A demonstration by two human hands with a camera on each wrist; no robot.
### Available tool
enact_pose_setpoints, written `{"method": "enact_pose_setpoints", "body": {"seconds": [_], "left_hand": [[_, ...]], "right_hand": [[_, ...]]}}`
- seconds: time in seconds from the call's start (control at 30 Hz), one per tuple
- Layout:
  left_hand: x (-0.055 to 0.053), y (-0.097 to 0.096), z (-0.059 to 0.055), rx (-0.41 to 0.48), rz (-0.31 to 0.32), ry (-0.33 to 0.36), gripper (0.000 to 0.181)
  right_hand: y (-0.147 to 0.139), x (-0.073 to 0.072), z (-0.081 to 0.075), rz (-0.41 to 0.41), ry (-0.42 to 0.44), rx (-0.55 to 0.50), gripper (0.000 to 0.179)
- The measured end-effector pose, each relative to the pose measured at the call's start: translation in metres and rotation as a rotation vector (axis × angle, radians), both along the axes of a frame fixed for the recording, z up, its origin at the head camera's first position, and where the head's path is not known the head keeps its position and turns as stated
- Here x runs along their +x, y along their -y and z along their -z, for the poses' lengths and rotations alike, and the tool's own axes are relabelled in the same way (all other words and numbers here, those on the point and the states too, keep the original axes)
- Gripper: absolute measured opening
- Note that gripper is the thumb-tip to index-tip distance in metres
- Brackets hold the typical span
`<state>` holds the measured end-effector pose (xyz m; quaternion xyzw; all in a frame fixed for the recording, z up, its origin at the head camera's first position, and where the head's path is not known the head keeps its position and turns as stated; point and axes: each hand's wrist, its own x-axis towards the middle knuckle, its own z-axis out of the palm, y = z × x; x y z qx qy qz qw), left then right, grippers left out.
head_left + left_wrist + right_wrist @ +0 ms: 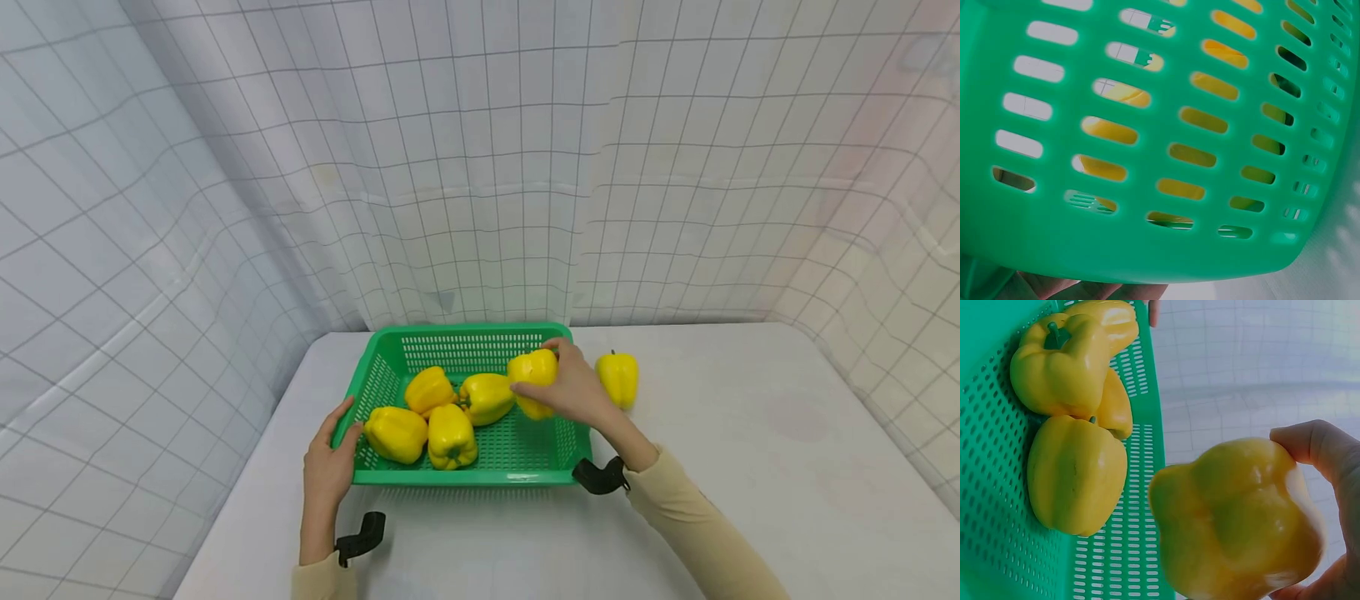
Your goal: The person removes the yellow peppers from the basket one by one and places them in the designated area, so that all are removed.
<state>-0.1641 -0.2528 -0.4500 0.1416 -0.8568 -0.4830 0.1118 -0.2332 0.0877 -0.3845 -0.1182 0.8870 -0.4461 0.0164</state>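
Observation:
A yellow bell pepper (534, 367) is held by my right hand (573, 387) above the right end of a green plastic basket (472, 477). In the right wrist view, thumb and fingers grip this pepper (1235, 519) from its sides. Several more yellow bell peppers lie in the basket, among them one (396, 434) by the left wall and one (452, 437) near the front. My left hand (330, 467) holds the basket's left rim. The left wrist view shows the slotted basket wall (1160, 256) close up, with parts of the fingers (1094, 290) at its edge.
Another yellow bell pepper (618, 380) stands on the white table (750, 450), just right of the basket. White grid-patterned sheeting (480, 167) closes off the back and both sides. A black wrist mount (600, 477) hangs over the basket's front right corner.

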Motion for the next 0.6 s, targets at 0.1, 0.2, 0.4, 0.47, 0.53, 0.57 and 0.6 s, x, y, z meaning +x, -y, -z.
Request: {"method": "enact_pose_setpoints", "body": {"seconds": [0.1, 0.2, 0.4, 0.47, 0.53, 0.57, 0.6], "left_hand": [[0.001, 0.0, -0.001, 0.0, 0.002, -0.004, 0.048], [0.001, 0.0, -0.002, -0.002, 0.003, -0.006, 0.049], [0.0, 0.0, -0.001, -0.011, -0.003, -0.006, 0.048], [0.0, 0.0, -0.001, -0.013, -0.005, -0.007, 0.048], [0.0, 0.0, 0.0, -0.011, -0.006, -0.009, 0.048], [0.0, 0.0, 0.0, -0.01, -0.006, -0.01, 0.048], [0.0, 0.0, 0.0, -0.01, -0.007, -0.011, 0.048]], "right_hand": [[-0.003, 0.002, -0.001, 0.038, -0.024, -0.019, 0.083], [-0.007, 0.004, -0.003, 0.071, -0.026, -0.035, 0.084], [-0.015, 0.005, -0.001, 0.116, -0.063, -0.091, 0.081], [-0.017, 0.004, 0.001, 0.125, -0.081, -0.119, 0.08], [-0.02, 0.004, 0.004, 0.126, -0.094, -0.151, 0.079], [-0.022, 0.003, 0.005, 0.131, -0.099, -0.165, 0.079], [-0.023, 0.003, 0.006, 0.136, -0.104, -0.177, 0.079]]}}
